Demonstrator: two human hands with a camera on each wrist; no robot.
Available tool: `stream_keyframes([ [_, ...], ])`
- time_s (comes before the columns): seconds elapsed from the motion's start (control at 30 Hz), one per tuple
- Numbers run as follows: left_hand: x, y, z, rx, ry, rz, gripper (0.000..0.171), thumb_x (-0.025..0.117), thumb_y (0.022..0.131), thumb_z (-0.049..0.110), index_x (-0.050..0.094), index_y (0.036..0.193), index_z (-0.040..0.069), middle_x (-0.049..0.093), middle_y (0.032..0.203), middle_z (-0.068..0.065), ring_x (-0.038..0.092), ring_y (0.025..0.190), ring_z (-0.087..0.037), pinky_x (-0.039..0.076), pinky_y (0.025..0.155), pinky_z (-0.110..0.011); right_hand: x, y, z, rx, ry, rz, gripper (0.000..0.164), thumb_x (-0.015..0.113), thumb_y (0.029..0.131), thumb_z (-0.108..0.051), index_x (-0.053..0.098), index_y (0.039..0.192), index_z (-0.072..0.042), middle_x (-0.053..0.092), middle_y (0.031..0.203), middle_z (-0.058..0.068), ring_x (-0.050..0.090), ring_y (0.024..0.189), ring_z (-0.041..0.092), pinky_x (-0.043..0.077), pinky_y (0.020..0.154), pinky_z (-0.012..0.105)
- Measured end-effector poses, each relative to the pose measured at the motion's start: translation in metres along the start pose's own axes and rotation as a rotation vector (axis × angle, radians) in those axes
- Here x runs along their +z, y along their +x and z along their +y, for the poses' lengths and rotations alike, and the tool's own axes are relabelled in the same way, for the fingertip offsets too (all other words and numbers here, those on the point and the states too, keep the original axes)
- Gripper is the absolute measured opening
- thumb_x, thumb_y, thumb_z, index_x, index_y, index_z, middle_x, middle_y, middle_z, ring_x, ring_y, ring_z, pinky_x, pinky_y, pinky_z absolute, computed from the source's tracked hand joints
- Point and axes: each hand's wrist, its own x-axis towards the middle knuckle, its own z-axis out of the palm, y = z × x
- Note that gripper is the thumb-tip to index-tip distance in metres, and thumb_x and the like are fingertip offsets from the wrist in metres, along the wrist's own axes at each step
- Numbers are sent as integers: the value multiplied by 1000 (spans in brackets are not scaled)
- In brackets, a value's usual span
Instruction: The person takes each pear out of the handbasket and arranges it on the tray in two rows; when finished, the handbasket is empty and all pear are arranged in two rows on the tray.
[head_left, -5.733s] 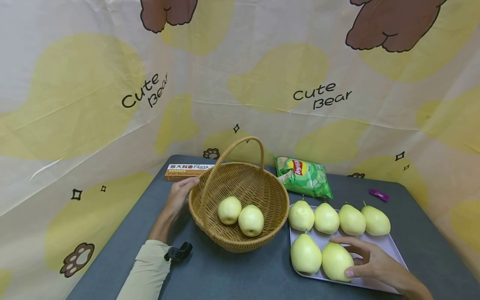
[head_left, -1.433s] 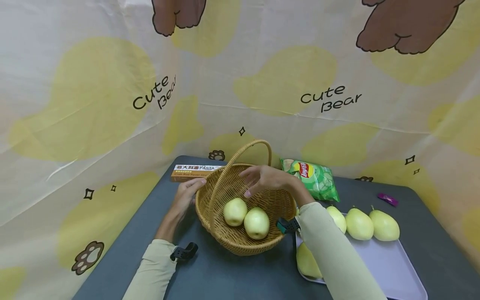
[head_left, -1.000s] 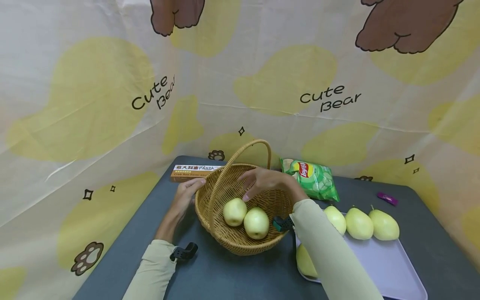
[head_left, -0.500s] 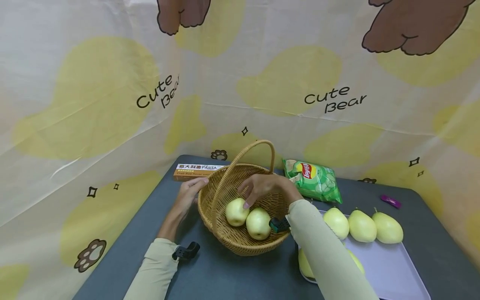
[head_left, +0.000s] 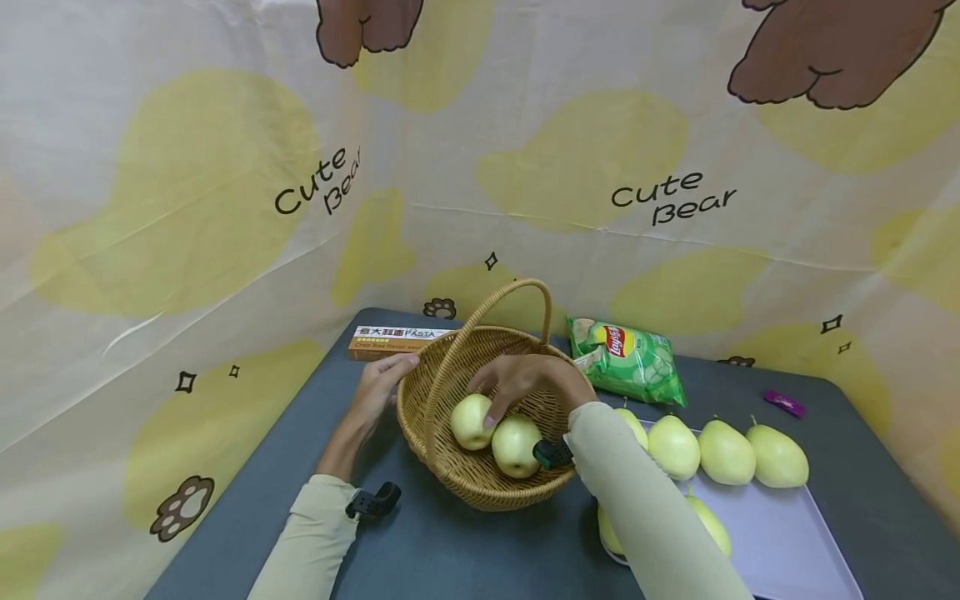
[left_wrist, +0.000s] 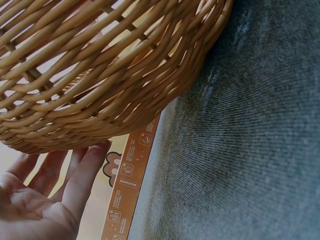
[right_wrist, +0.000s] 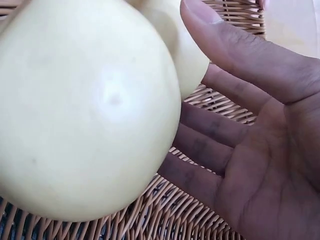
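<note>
In the head view, a wicker basket [head_left: 480,492] with a tall handle stands tilted toward me, two pale green pears, a left pear [head_left: 471,422] and a right pear [head_left: 517,446], inside. My left hand [head_left: 375,387] holds its left rim; the left wrist view has those fingers [left_wrist: 87,175] reaching the weave [left_wrist: 110,100]. Inside the basket is my right hand [head_left: 525,383], its thumb by the left pear. The right wrist view shows the palm [right_wrist: 270,165] off the fruit, its loosely bent fingers running behind the near pear [right_wrist: 90,110] and the thumb overlapping the farther pear [right_wrist: 192,55].
A lilac tray [head_left: 787,533] with several pears [head_left: 726,452] stands on the right, partly covered by my right sleeve [head_left: 645,492]. Behind the basket are a pasta box [head_left: 390,342] and a green chip bag [head_left: 630,362]. A small purple packet [head_left: 783,404] lies at the far right.
My right hand has gone from the tray's pears to the basket, then sunk lower, its thumb coming down beside the left pear. The left hand stays at the rim.
</note>
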Motion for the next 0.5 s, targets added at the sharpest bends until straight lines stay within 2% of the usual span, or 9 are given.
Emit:
stream_keyframes([
  [0.3,0,-1,0,-4,6,-8,47,62,108,31,66,138,-5,70,130,-23,74,90,-9,66,74,-31,6,8,-11,30,6,-40,73,91,86,-24,60,151,-14,63,139,4,59,126,22,55,107,40],
  [0.5,1,-1,0,4,-8,-3,45,63,107,29,69,134,-6,73,124,-20,74,88,-11,67,72,-32,8,10,-14,77,-11,-11,74,94,83,-21,61,149,-16,62,136,9,60,121,25,56,105,43],
])
